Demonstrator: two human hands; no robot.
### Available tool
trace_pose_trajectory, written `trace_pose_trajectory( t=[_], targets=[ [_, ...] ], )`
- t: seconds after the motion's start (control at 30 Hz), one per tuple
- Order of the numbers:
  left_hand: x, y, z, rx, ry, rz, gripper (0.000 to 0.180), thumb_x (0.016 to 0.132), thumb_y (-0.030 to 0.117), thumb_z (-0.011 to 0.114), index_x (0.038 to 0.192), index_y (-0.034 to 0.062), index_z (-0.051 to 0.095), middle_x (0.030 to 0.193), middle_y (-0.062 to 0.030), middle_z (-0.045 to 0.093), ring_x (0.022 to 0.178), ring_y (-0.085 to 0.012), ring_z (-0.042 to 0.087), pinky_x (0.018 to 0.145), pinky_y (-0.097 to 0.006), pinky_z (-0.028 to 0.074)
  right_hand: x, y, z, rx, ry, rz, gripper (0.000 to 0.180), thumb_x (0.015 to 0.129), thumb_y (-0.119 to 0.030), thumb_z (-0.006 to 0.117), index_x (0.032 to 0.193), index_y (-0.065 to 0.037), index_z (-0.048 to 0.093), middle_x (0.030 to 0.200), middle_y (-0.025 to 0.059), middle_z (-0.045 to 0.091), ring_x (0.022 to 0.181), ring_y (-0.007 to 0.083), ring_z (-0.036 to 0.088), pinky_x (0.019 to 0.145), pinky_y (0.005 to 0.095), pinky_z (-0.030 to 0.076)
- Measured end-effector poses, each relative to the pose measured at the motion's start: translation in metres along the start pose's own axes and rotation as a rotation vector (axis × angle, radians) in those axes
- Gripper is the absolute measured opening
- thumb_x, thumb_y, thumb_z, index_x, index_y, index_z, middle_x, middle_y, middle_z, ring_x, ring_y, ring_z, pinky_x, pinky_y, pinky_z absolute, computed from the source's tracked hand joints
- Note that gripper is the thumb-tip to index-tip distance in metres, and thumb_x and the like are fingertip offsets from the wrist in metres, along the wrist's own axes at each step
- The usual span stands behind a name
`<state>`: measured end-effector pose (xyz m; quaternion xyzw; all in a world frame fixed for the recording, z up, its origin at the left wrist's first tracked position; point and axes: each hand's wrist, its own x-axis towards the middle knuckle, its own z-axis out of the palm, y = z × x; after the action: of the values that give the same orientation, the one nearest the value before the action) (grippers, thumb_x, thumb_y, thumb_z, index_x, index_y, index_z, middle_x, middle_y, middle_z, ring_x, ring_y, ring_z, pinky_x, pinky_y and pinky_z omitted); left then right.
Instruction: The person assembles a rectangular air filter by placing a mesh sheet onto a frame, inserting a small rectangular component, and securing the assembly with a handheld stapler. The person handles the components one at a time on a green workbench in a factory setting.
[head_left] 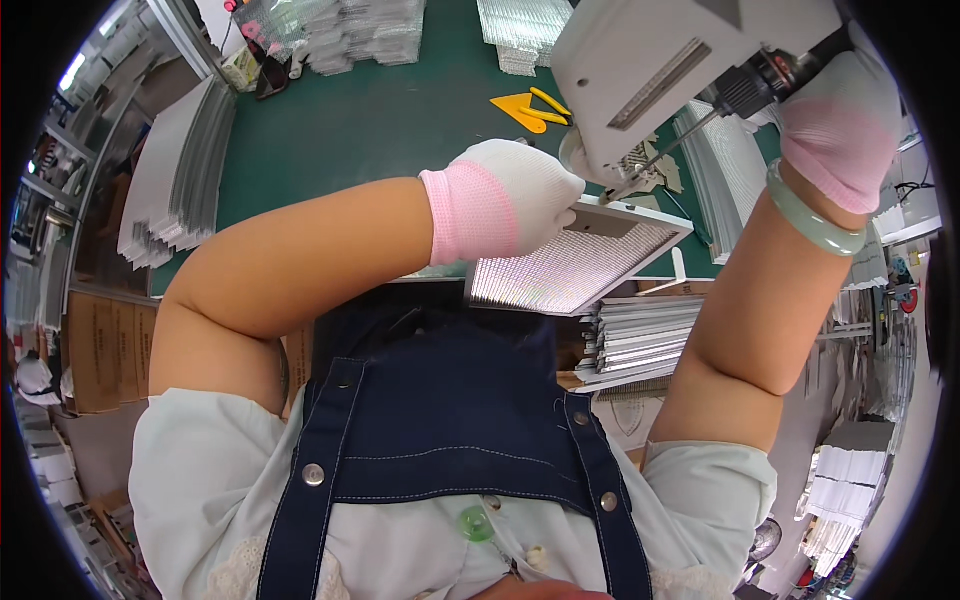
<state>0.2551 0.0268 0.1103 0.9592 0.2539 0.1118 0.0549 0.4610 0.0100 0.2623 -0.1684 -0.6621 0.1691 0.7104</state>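
My left hand [510, 200], in a white knit glove with a pink cuff, is closed on the upper edge of a silver mesh filter panel [560, 268] with a thin metal frame. The panel tilts over the table's near edge. High at the right, my right hand [845, 125], gloved alike, is wrapped round the rear of a black power screwdriver [750, 88]; its fingers are partly hidden. The tool's long thin shaft slants down left to the panel's top edge, close to my left fingers. Whether its tip touches the panel, I cannot tell.
A white machine housing [650, 75] stands over the panel. Yellow-handled pliers [545, 108] and a yellow triangular scraper [515, 110] lie on the green table [330, 150]. Stacked panels [180, 165] stand at the left, and more [640, 340] sit below the table's edge.
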Motion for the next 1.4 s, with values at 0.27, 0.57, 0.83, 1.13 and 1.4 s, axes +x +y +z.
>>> trace_pose_trajectory(
  t=[0.27,0.57,0.83,1.13,1.4],
  targets=[
    [0.003,-0.001,0.005,0.0,-0.07,0.008,0.023,0.093,0.026,0.059,0.097,0.005,0.066,0.085,-0.0143,0.069,0.081,-0.0344,0.069,0.079,-0.046,0.055,-0.013,-0.001,0.015,0.071,-0.003,0.055,0.028,0.099,-0.018,0.058,0.122,-0.002,0.063,0.112,0.0058,0.069,0.098,0.0168,0.068,0.083,0.028,0.054],
    [0.004,-0.005,0.029,-0.098,0.019,0.062,0.03,0.094,0.033,0.058,0.098,0.0055,0.07,0.085,-0.0158,0.07,0.08,-0.0342,0.07,0.072,-0.045,0.056,-0.04,0.042,0.008,0.176,-0.004,0.306,0.034,0.093,-0.011,0.064,0.124,0.001,0.061,0.113,0.0066,0.069,0.097,0.0156,0.067,0.085,0.0274,0.054],
    [0.013,-0.002,0.032,0.004,0.14,0.176,0.027,0.094,0.031,0.058,0.109,0.0111,0.068,0.092,-0.0154,0.07,0.084,-0.0339,0.07,0.072,-0.044,0.056,-0.043,0.055,0.004,0.197,0.036,0.37,0.042,0.086,-0.007,0.071,0.125,0.002,0.061,0.113,0.007,0.069,0.094,0.014,0.066,0.086,0.0261,0.053],
    [0.011,-0.008,0.02,-0.025,0.076,0.117,0.031,0.092,0.025,0.059,0.122,0.0153,0.059,0.096,-0.0123,0.069,0.086,-0.0324,0.069,0.073,-0.043,0.057,-0.029,0.04,0.021,0.304,0.007,0.481,0.029,0.088,-0.006,0.065,0.116,0.001,0.065,0.1,0.0067,0.072,0.085,0.0122,0.068,0.076,0.0245,0.054],
    [0.011,-0.014,0.018,-0.04,0.16,0.169,0.026,0.091,0.023,0.06,0.115,0.0142,0.06,0.088,-0.0124,0.067,0.079,-0.0332,0.068,0.069,-0.045,0.056,-0.019,0.013,0.036,0.31,-0.057,0.443,0.024,0.09,-0.004,0.063,0.113,0.001,0.066,0.1,0.0073,0.072,0.083,0.0113,0.068,0.074,0.0246,0.054]
  ],
)
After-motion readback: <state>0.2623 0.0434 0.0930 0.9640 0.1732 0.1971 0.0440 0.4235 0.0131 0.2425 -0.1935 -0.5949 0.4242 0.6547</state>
